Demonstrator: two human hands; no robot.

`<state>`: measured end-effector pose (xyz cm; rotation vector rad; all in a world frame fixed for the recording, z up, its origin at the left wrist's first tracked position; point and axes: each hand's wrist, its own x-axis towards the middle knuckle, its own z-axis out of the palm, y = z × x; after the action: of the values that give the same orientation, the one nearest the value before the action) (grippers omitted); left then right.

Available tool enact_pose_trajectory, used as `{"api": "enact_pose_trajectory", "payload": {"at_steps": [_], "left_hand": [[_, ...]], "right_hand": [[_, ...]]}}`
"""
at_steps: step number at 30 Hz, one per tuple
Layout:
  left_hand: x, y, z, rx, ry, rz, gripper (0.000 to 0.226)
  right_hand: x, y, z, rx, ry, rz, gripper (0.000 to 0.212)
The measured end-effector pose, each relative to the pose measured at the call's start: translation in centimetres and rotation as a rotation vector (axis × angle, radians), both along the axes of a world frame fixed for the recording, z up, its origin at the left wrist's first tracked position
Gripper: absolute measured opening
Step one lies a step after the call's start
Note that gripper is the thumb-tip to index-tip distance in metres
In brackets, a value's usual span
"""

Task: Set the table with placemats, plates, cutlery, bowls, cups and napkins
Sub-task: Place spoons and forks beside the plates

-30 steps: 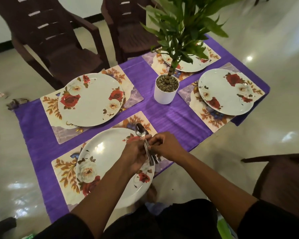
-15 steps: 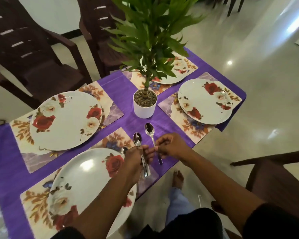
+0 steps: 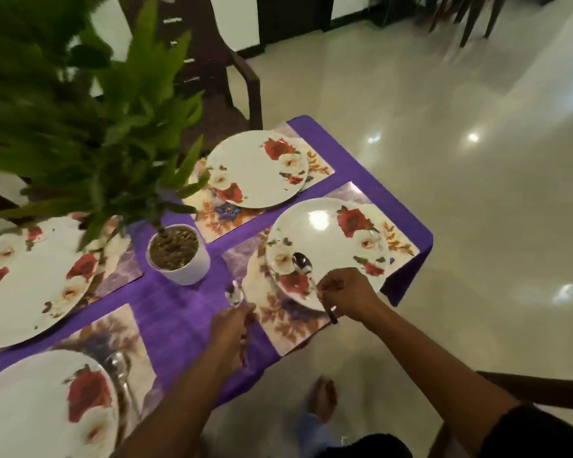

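Pinching a spoon (image 3: 306, 274) by its handle, the right hand (image 3: 349, 294) is reaching out over the near edge of a flowered plate (image 3: 328, 249). The spoon's bowl is lying over the plate, and the handle end is sticking out below the fingers. This plate is sitting on a placemat (image 3: 288, 320) at the right end of the table (image 3: 179, 319), which is covered in a purple cloth.

The left hand (image 3: 232, 328) is curling around more spoons (image 3: 235, 294), with one shiny bowl poking up above the fingers. It is blurry, so I cannot tell how many it is holding. It is hanging over the purple cloth, just left of that placemat.

Half a second ago both hands were close together near the plate in front, pulling one spoon away from the bunch. Now the hands are apart and have moved right. One spoon (image 3: 119, 366) is now lying beside the near plate (image 3: 47, 408) at the bottom left.

A white plant pot (image 3: 182, 259) is standing in the middle of the table.
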<state>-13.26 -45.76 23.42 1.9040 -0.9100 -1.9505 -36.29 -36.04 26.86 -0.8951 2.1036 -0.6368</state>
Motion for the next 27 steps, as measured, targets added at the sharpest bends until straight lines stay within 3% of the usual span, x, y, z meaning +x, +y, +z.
{"api": "enact_pose_trajectory", "payload": {"at_steps": [5,12,16,21,27], "left_hand": [[-6.7,-0.1,-0.2,-0.121,-0.153,0.122,0.015],[-12.1,-4.2,-1.8,-0.262,-0.360,0.028,0.061],[-14.8,-5.4,-2.1,-0.390,-0.525,-0.101,0.047],[-14.6,-5.6,-3.0,-0.410,-0.591,-0.132,0.028],[-14.0,-6.2,-4.3,-0.406,-0.641,-0.177,0.038]], "right_hand": [[-11.7,0.9,-1.0,0.010,0.049,-0.141,0.009],[-21.9,-0.3,-1.2,0.028,0.104,-0.262,0.021],[-23.6,-1.8,-1.4,0.074,0.108,-0.226,0.023],[-22.1,-4.3,-2.8,0.098,-0.019,-0.242,0.018],[-22.8,-6.3,-3.9,0.084,0.005,-0.263,0.016]]}}
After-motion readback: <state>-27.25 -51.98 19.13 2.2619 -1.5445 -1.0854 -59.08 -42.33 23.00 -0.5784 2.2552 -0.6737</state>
